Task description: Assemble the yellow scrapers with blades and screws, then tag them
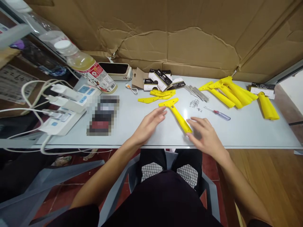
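Observation:
A yellow plastic T-shaped scraper handle (180,117) lies slantwise on the light table between my hands. My left hand (149,123) is beside its crosspiece, fingers stretched out and loosely together. Around the lower end of the handle is my right hand (205,134), thumb and fingers apart; whether they touch it I cannot tell. Behind the handle lie loose yellow head pieces (153,96). A heap of small screws (195,104) is to its right, with a screwdriver (217,113) beyond. Thin metal strips (196,93) are stacked behind the screws.
More yellow scraper handles (227,93) are piled at the right; another yellow piece (268,105) has a card label. Black-and-white cards (161,79) lie at the back. On the left are a blurred-out item (103,116), a power strip (63,119) with cables and a drink bottle (94,74).

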Action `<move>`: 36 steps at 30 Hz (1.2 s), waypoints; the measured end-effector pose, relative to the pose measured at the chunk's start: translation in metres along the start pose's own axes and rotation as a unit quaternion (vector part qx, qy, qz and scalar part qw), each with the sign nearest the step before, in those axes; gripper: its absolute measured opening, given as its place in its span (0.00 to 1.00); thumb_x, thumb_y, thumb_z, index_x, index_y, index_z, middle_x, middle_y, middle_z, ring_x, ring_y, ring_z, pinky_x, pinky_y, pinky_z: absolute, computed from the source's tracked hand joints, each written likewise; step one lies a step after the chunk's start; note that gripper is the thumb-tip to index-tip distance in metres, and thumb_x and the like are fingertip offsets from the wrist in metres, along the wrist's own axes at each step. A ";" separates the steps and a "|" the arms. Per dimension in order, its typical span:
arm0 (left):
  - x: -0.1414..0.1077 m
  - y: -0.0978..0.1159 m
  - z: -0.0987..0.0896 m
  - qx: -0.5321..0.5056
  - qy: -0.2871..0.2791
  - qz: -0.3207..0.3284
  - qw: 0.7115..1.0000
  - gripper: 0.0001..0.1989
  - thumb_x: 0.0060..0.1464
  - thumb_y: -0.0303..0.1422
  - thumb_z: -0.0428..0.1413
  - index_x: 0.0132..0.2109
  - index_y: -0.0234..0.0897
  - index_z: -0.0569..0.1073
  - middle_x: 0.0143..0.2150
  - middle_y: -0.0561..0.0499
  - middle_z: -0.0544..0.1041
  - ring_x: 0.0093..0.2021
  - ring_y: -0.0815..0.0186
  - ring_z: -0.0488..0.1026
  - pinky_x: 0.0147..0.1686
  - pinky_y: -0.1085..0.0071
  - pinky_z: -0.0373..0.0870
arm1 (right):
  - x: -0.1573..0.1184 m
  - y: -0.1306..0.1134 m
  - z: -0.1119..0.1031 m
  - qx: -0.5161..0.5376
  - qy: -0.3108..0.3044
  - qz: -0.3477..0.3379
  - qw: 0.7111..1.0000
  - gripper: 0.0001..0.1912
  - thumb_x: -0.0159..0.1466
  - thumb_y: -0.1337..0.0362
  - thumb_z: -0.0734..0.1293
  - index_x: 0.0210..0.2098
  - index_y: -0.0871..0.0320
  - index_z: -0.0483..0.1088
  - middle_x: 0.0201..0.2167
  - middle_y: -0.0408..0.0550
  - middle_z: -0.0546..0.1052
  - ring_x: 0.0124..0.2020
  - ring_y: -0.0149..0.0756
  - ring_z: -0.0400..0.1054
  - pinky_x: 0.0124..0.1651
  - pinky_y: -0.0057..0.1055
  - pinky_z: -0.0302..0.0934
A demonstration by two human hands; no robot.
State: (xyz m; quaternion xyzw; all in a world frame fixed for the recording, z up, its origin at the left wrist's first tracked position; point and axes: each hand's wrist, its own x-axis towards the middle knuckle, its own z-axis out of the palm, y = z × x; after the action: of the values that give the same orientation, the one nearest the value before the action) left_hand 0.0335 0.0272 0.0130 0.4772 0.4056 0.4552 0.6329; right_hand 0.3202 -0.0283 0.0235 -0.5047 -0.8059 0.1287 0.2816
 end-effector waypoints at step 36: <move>-0.009 0.011 -0.015 -0.211 0.163 -0.061 0.962 0.20 0.68 0.41 0.57 0.55 0.31 0.83 0.68 0.31 0.81 0.71 0.47 0.77 0.78 0.47 0.65 | -0.031 0.056 -0.045 0.564 0.185 0.303 0.746 0.28 0.74 0.37 0.60 0.52 0.45 0.83 0.65 0.49 0.82 0.73 0.54 0.71 0.84 0.60 0.50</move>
State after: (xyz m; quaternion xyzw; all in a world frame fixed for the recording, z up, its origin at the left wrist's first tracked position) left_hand 0.0153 0.0237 0.0217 0.2269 0.4264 0.5627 0.6709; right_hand 0.3984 -0.0337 0.0218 -0.4853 -0.3233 0.5421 0.6050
